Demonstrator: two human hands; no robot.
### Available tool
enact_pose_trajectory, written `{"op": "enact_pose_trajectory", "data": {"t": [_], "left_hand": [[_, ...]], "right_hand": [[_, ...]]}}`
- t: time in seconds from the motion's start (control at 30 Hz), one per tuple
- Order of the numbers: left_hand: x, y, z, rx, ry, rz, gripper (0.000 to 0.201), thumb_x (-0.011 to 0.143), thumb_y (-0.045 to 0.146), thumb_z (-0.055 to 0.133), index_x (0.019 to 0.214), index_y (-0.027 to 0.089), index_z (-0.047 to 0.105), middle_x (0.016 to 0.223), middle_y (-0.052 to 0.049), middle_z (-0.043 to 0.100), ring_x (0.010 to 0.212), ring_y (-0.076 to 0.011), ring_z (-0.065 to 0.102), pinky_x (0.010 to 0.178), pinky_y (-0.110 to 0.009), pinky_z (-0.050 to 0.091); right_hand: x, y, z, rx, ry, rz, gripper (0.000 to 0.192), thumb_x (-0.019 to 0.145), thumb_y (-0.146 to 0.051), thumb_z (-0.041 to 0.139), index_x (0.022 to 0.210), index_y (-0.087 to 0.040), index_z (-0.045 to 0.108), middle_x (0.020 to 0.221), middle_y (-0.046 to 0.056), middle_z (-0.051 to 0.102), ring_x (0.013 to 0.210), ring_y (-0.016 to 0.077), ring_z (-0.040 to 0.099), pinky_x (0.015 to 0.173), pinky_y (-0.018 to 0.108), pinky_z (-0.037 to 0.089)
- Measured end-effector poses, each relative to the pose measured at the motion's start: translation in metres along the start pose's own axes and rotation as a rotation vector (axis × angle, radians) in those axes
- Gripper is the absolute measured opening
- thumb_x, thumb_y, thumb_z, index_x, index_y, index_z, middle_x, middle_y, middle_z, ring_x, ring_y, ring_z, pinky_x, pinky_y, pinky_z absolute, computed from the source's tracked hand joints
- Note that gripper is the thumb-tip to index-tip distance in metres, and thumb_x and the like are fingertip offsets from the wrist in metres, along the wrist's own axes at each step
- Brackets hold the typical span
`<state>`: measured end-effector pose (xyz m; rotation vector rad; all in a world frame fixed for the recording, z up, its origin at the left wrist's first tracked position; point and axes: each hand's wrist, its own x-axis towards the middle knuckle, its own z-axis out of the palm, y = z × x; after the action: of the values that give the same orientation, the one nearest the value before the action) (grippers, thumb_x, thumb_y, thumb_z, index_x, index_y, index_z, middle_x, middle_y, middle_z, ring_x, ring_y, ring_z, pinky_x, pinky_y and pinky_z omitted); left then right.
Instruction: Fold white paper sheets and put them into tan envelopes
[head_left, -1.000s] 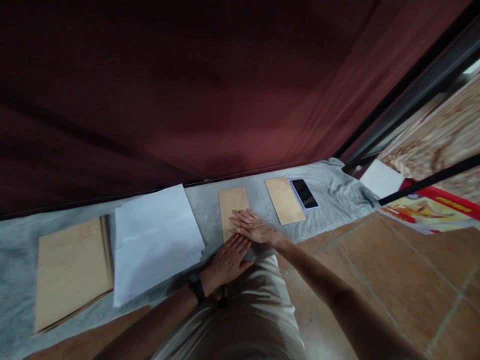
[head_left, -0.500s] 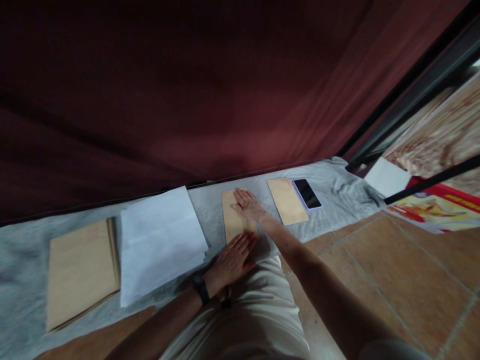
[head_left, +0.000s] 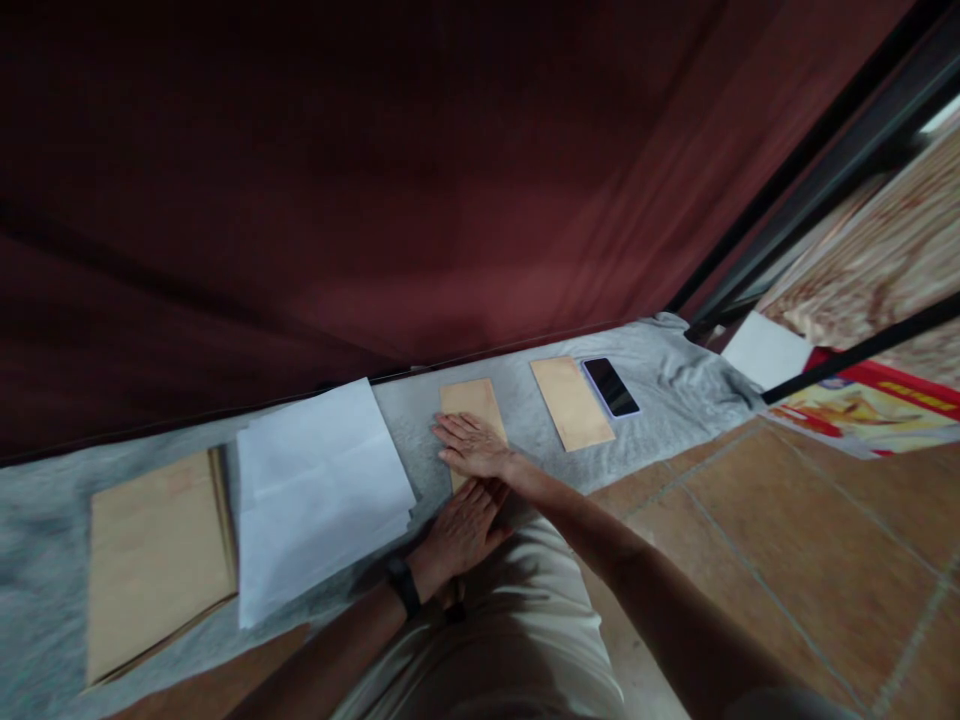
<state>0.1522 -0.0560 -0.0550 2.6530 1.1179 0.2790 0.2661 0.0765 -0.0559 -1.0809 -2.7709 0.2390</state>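
Observation:
A tan paper envelope lies on the grey cloth in front of me, partly covered by both hands. My right hand rests flat across its middle, fingers stretched out to the left. At the near end of the envelope, my left hand lies palm down with its fingers extended, wearing a dark wristband. The fingertips of the left hand sit just below the right hand. To the right lies a second tan envelope. Left of my hands is a stack of white paper sheets.
A stack of larger brown envelopes lies at far left on the grey cloth. A phone lies beside the second envelope. Behind hangs a dark red curtain. Dark metal bars and a colourful printed box stand at right above floor tiles.
My right hand has slid from the far end of the envelope back toward me and turned leftward. The left hand stays at the near end.

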Motion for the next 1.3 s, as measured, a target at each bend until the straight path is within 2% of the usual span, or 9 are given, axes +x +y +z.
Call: {"op": "enact_pose_trajectory", "data": {"t": [0.27,0.4,0.5,0.63,0.77,0.9,1.07,1.17,1.3], "left_hand": [[0.001,-0.001,-0.007,0.105,0.091,0.096,0.074,0.102,0.054,0.043,0.161,0.013,0.026,0.165,-0.015,0.035,0.152,-0.0249,0.034,0.126,-0.042,0.023],[0.001,0.0,-0.009,0.127,0.117,0.107,0.07,0.103,0.051,0.043,0.16,0.013,0.028,0.164,-0.014,0.035,0.153,-0.024,0.032,0.126,-0.041,0.023],[0.001,0.0,-0.008,0.134,0.123,0.107,0.068,0.103,0.05,0.043,0.159,0.012,0.032,0.165,-0.015,0.035,0.154,-0.0239,0.031,0.126,-0.042,0.024],[0.003,0.001,-0.009,0.127,0.13,0.1,0.068,0.103,0.051,0.044,0.159,0.014,0.032,0.165,-0.013,0.035,0.153,-0.0232,0.032,0.126,-0.042,0.025],[0.003,0.001,-0.01,0.113,0.127,0.085,0.064,0.103,0.049,0.045,0.156,0.016,0.036,0.162,-0.012,0.042,0.15,-0.024,0.038,0.125,-0.044,0.027],[0.0,0.003,-0.006,0.092,0.145,0.057,0.061,0.104,0.049,0.043,0.154,0.015,0.041,0.158,-0.015,0.046,0.148,-0.0254,0.041,0.125,-0.046,0.029],[-0.01,0.005,-0.003,0.083,0.143,-0.01,0.063,0.103,0.05,0.044,0.153,0.012,0.04,0.158,-0.018,0.045,0.149,-0.0284,0.04,0.124,-0.049,0.032],[-0.019,0.005,-0.005,0.086,0.155,-0.058,0.066,0.102,0.049,0.045,0.156,0.012,0.036,0.16,-0.017,0.043,0.151,-0.0289,0.037,0.124,-0.049,0.033],[-0.033,0.004,-0.006,0.124,0.175,-0.104,0.069,0.102,0.05,0.045,0.157,0.01,0.035,0.16,-0.019,0.042,0.151,-0.0311,0.035,0.123,-0.049,0.035]], "right_hand": [[0.012,0.038,-0.011,-0.015,0.105,0.207,0.058,0.107,-0.045,0.038,0.155,-0.012,0.041,0.166,0.014,0.033,0.154,0.0246,0.03,0.128,0.044,0.022],[0.008,0.046,-0.013,-0.033,0.121,0.287,0.06,0.107,-0.044,0.039,0.157,-0.011,0.037,0.166,0.014,0.031,0.155,0.025,0.028,0.128,0.047,0.021],[-0.004,0.046,-0.014,-0.036,0.096,0.269,0.058,0.108,-0.043,0.036,0.158,-0.014,0.034,0.167,0.012,0.031,0.155,0.0245,0.027,0.128,0.049,0.02],[-0.032,0.041,-0.019,-0.013,0.036,0.192,0.055,0.109,-0.042,0.033,0.159,-0.019,0.035,0.166,0.008,0.032,0.155,0.0228,0.027,0.128,0.047,0.021],[-0.069,0.033,-0.022,0.011,0.01,0.156,0.057,0.109,-0.042,0.031,0.16,-0.017,0.031,0.167,0.009,0.03,0.155,0.0208,0.027,0.128,0.044,0.021],[-0.104,0.021,-0.022,0.019,0.04,0.139,0.056,0.109,-0.041,0.035,0.161,-0.018,0.031,0.166,0.01,0.031,0.155,0.021,0.029,0.128,0.045,0.024],[-0.138,-0.001,-0.025,0.031,0.104,0.113,0.056,0.107,-0.039,0.044,0.159,-0.02,0.035,0.162,0.01,0.039,0.151,0.0219,0.037,0.126,0.046,0.027],[-0.155,-0.013,-0.028,0.027,0.121,0.103,0.058,0.105,-0.038,0.049,0.159,-0.021,0.035,0.161,0.01,0.042,0.149,0.0226,0.04,0.126,0.047,0.028],[-0.17,-0.022,-0.028,0.032,0.129,0.131,0.059,0.106,-0.038,0.046,0.161,-0.021,0.031,0.162,0.009,0.04,0.15,0.023,0.039,0.127,0.048,0.027]]}}
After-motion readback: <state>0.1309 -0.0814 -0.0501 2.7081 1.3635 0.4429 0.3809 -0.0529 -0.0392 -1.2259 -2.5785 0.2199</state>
